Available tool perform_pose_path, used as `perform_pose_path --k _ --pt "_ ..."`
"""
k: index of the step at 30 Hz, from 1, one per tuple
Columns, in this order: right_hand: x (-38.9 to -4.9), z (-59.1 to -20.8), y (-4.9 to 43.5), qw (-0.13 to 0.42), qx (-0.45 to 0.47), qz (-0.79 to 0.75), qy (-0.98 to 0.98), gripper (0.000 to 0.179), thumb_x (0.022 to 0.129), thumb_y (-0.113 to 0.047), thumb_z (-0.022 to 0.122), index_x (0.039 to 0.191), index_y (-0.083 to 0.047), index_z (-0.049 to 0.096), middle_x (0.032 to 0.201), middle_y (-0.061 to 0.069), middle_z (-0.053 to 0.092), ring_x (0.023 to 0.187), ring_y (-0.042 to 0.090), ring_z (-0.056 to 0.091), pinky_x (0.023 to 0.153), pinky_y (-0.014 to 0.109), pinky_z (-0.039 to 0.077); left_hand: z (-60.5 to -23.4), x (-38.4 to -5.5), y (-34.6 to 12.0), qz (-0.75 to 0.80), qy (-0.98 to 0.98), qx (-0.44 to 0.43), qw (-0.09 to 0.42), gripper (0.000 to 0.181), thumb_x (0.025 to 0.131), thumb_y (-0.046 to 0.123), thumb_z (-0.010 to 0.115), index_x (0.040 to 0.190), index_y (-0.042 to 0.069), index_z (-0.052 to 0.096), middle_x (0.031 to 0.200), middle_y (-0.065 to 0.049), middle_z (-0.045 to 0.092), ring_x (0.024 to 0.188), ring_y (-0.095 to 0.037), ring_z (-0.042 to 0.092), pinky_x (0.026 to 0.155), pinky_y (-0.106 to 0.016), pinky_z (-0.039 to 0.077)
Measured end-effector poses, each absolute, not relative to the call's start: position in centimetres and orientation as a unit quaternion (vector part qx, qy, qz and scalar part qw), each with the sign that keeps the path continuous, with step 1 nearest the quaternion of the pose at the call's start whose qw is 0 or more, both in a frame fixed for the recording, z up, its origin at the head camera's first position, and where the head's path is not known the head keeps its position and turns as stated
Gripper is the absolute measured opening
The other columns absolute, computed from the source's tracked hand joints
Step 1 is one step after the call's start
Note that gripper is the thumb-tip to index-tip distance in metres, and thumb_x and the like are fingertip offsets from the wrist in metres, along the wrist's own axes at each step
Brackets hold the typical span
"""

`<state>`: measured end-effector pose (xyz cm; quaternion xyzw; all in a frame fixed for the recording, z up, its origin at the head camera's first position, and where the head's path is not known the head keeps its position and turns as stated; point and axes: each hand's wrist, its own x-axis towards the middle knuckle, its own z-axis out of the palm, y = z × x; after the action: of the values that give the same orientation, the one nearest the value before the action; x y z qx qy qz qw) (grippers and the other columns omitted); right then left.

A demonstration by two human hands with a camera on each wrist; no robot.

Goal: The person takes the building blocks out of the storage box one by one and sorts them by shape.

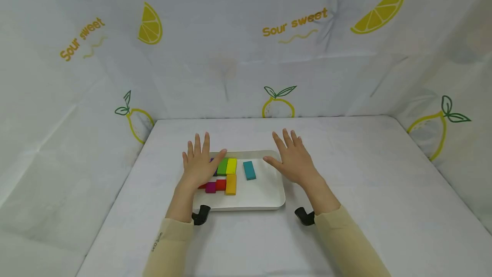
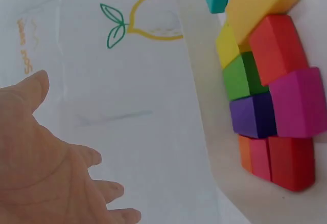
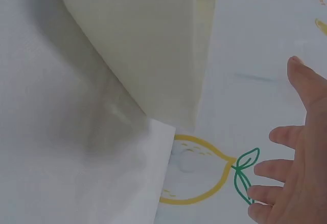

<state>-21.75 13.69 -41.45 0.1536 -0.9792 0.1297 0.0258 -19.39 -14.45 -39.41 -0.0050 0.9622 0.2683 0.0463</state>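
Observation:
My left hand (image 1: 199, 168) is held above the left part of a white tray (image 1: 253, 202), its fingers spread and nothing in them. Over the tray's right edge hovers my right hand (image 1: 295, 161), also spread and holding nothing. Colored blocks lie grouped in the tray's left half: a green block (image 1: 222, 167), a yellow block (image 1: 232, 166), an orange-yellow block (image 1: 231, 184), a red block (image 1: 221, 184) and a magenta block (image 1: 210, 187). In the left wrist view a purple block (image 2: 250, 116) shows too. Apart from the group lies a teal block (image 1: 249, 170).
The tray stands on a white-covered table (image 1: 365, 183). Behind and beside it hangs a white cloth (image 1: 215, 67) printed with lemons and words. Black curved pieces, one of them a left wrist piece (image 1: 201, 215), stick out from both wrists.

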Motion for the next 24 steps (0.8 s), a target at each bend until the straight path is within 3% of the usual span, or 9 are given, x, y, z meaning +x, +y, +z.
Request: perform_pose_path --k 6,15,20,24 --pt "-21.4 -41.4 13.0 0.019 0.17 0.141 -0.975 0.086 0.094 -0.064 0.048 0.158 -0.013 0.021 0.165 0.022 0.018 0.153 0.042 0.014 0.125 0.056 0.016 -40.3 -17.8 -17.3 0.345 0.936 -0.026 0.055 0.087 0.1 0.056 0.039 0.159 0.009 -0.004 0.166 -0.022 -0.01 0.152 -0.049 -0.007 0.119 -0.07 0.001" --pt "-20.7 -42.2 12.5 0.01 0.183 0.16 -0.97 0.085 0.094 -0.061 0.051 0.157 -0.009 0.026 0.163 0.021 0.024 0.151 0.04 0.022 0.123 0.054 0.023 -42.5 -16.0 -19.6 0.533 0.836 -0.076 0.109 0.079 0.103 0.052 0.036 0.16 0.008 0.003 0.168 -0.018 0.003 0.155 -0.041 0.003 0.121 -0.065 0.007" --pt "-20.3 -42.4 12.5 0.02 0.181 0.163 -0.97 0.085 0.094 -0.061 0.053 0.155 -0.007 0.028 0.162 0.02 0.028 0.15 0.039 0.027 0.122 0.053 0.026 -44.0 -15.2 -20.5 0.631 0.764 -0.085 0.104 0.067 0.106 0.034 0.039 0.157 0.0 0.011 0.166 -0.02 0.013 0.155 -0.037 0.011 0.126 -0.054 0.013" --pt "-20.2 -42.3 12.3 0.023 0.187 0.172 -0.967 0.085 0.093 -0.061 0.054 0.155 -0.007 0.03 0.162 0.019 0.029 0.149 0.039 0.03 0.121 0.054 0.028 -45.5 -14.5 -21.2 0.7 0.703 -0.078 0.1 0.058 0.107 0.016 0.035 0.157 -0.003 0.011 0.166 -0.021 0.014 0.155 -0.034 0.011 0.127 -0.048 0.012"
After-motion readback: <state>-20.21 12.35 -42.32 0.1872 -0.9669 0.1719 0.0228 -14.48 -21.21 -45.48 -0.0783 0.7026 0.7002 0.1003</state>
